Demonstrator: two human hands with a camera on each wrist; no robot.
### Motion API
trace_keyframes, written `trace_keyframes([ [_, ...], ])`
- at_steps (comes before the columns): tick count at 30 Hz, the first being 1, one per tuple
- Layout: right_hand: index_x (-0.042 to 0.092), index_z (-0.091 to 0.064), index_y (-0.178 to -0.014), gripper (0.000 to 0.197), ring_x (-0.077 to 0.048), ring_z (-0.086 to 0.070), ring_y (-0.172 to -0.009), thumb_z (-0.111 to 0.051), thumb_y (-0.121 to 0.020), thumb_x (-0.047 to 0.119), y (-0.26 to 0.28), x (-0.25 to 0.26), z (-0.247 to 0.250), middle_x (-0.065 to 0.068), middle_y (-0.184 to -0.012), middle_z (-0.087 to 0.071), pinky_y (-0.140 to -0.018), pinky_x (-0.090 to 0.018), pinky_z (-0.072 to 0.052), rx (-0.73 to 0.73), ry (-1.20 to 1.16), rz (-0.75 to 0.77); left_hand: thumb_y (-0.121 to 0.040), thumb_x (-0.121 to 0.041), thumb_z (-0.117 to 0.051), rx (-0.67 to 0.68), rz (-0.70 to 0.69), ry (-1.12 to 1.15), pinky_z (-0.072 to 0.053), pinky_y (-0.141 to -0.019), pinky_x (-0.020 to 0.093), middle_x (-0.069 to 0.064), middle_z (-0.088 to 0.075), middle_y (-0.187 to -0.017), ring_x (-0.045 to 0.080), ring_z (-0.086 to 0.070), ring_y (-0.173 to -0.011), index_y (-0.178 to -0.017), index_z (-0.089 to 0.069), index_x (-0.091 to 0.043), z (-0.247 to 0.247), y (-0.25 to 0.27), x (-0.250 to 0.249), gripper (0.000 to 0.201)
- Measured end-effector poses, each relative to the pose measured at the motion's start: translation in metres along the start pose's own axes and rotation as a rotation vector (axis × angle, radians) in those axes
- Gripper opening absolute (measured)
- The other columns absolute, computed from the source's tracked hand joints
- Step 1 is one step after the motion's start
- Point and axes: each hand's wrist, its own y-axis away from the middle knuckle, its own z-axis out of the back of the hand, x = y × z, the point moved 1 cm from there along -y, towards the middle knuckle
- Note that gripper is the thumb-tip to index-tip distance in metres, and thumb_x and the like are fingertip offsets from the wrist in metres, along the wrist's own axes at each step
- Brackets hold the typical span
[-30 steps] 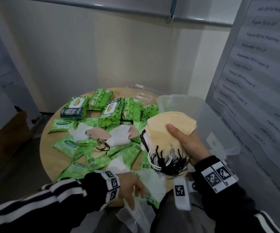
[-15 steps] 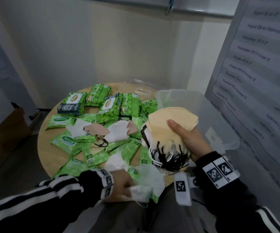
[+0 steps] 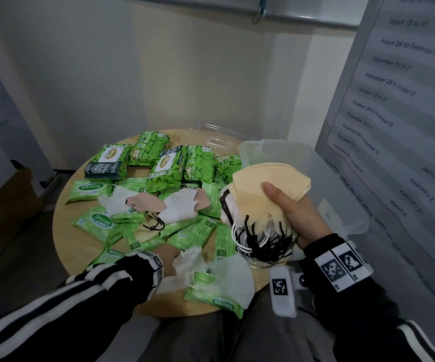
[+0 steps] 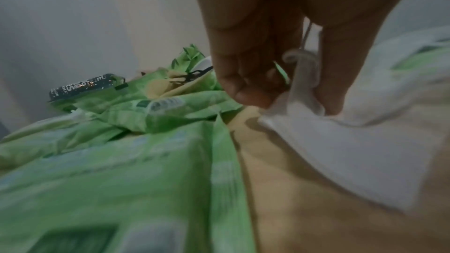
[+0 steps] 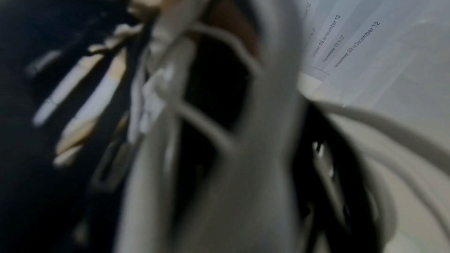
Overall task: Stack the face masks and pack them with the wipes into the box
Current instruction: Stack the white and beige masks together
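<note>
My right hand [image 3: 293, 210] grips a stack of face masks [image 3: 266, 186], a beige one on top, with black and white ear loops [image 3: 260, 244] hanging from its near end. It hovers beside the clear plastic box [image 3: 284, 152] at the table's right. My left hand [image 3: 170, 254] is low at the table's near edge and pinches a white mask [image 3: 187, 265] that lies there; the left wrist view shows my thumb and fingers [image 4: 246, 91] closed on that white mask [image 4: 340, 138]. Several green wipe packs [image 3: 169, 163] and a few loose masks [image 3: 177, 205] cover the round table [image 3: 62, 226].
Another white mask [image 3: 234, 273] lies over a green pack at the near edge. A clear lid [image 3: 216, 137] lies behind the box. A board with printed dates [image 3: 399, 100] stands close on the right. The right wrist view shows only blurred ear loops [image 5: 219, 103].
My left hand came up from below the table's edge with the white mask and now holds it on the table near the edge. The right hand kept its stack almost still.
</note>
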Motion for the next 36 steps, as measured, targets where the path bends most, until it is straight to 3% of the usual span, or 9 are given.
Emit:
trace_keyframes([
  [3,0.011,-0.063,-0.112,0.031,-0.021,-0.069,-0.095,-0.065,-0.083,0.018,-0.001,0.000,0.005,-0.010,-0.106,-0.071,-0.074,-0.030,-0.058,-0.030,-0.010,0.023,-0.083,-0.015,-0.063,-0.172,-0.031,0.189,-0.035,-0.066,0.023,-0.002,-0.051,-0.075,0.019,-0.053,-0.086,-0.071,-0.048,-0.018,0.020,0.001,0.001,0.019],
  [5,0.011,-0.062,-0.114,0.033,-0.021,-0.069,-0.097,-0.065,-0.083,0.019,-0.001,-0.002,0.009,-0.009,-0.108,-0.071,-0.075,-0.030,-0.058,-0.049,-0.013,0.026,-0.078,-0.015,-0.071,-0.298,-0.057,0.429,-0.036,-0.069,0.021,0.002,-0.061,-0.092,0.019,-0.054,-0.088,-0.095,-0.058,-0.015,0.041,0.005,-0.007,0.021],
  [7,0.011,-0.061,-0.117,0.037,-0.021,-0.068,-0.099,-0.065,-0.082,0.021,-0.001,-0.004,0.010,-0.009,-0.110,-0.070,-0.078,-0.031,-0.058,-0.065,-0.006,0.019,-0.072,-0.017,-0.078,-0.337,-0.084,0.609,-0.040,-0.069,0.022,0.010,-0.061,-0.112,0.019,-0.053,-0.087,-0.125,-0.048,-0.010,0.059,0.006,-0.022,0.062],
  [10,0.011,-0.061,-0.117,0.032,-0.020,-0.069,-0.097,-0.063,-0.086,0.019,-0.001,-0.007,0.009,-0.009,-0.109,-0.070,-0.077,-0.030,-0.058,-0.075,-0.010,0.016,-0.067,-0.018,-0.083,-0.185,-0.162,0.627,-0.047,-0.069,0.024,0.012,-0.058,-0.117,0.023,-0.057,-0.093,-0.132,-0.037,-0.014,0.062,0.004,-0.052,0.080],
  [15,0.013,-0.064,-0.109,0.025,-0.022,-0.069,-0.095,-0.064,-0.084,0.018,0.001,-0.007,0.011,-0.009,-0.106,-0.072,-0.077,-0.031,-0.058,-0.080,0.000,0.003,-0.065,-0.027,-0.085,0.043,-0.192,0.468,-0.042,-0.100,0.033,0.005,-0.045,-0.140,0.026,-0.048,-0.124,-0.142,-0.033,-0.023,0.014,-0.010,-0.086,0.094],
  [20,0.009,-0.062,-0.116,0.044,-0.023,-0.069,-0.098,-0.068,-0.076,0.026,0.000,-0.005,0.017,-0.010,-0.107,-0.071,-0.080,-0.036,-0.056,-0.067,-0.001,0.005,-0.072,-0.029,-0.079,0.083,-0.160,0.356,-0.042,-0.099,0.030,0.010,-0.050,-0.136,0.025,-0.049,-0.123,-0.137,-0.041,-0.009,-0.006,-0.013,-0.093,0.078],
  [24,0.012,-0.064,-0.110,0.026,-0.019,-0.070,-0.091,-0.065,-0.084,0.018,-0.003,-0.007,0.016,-0.006,-0.101,-0.073,-0.071,-0.029,-0.057,-0.093,-0.032,0.024,-0.079,-0.029,-0.071,-0.017,-0.123,0.302,-0.046,-0.079,0.028,0.013,-0.063,-0.118,0.027,-0.060,-0.105,-0.117,-0.061,-0.006,0.016,-0.009,-0.085,0.046],
  [31,0.023,-0.063,-0.092,0.009,-0.010,-0.067,-0.081,-0.065,-0.087,0.016,-0.011,-0.014,0.019,0.005,-0.092,-0.069,-0.072,-0.027,-0.053,-0.310,-0.003,0.091,-0.071,-0.033,-0.079,-0.559,-0.009,1.148,-0.052,-0.071,0.031,0.008,-0.068,-0.095,0.022,-0.063,-0.082,-0.093,-0.064,-0.011,0.130,0.033,-0.022,0.035],
  [36,0.026,-0.062,-0.088,0.010,-0.009,-0.066,-0.080,-0.066,-0.086,0.017,-0.009,-0.016,0.001,0.005,-0.090,-0.069,-0.070,-0.027,-0.052,-0.259,0.036,0.067,-0.080,-0.022,-0.069,-0.587,-0.360,1.501,-0.052,-0.056,0.017,-0.002,-0.072,-0.089,0.009,-0.070,-0.072,-0.105,-0.063,-0.011,0.183,0.089,-0.032,0.028],
])
